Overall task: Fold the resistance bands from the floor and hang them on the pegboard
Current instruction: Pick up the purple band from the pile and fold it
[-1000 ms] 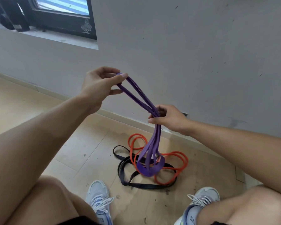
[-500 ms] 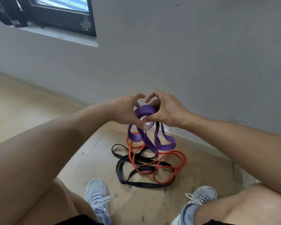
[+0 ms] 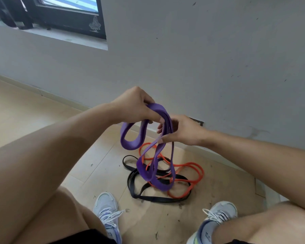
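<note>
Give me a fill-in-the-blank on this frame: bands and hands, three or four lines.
1. Both hands hold the ____ band.
2. The left hand grips the band's top fold; the right hand pinches its strands lower, to the ____ of the left.
3. The orange band and the ____ band lie on the floor.
4. The shoes have ____ laces.

Missing words: purple; right; black; white

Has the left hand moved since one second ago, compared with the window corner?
Yes. The left hand has come down and to the right, away from the window corner, and now grips the purple band close to the right hand.
</note>
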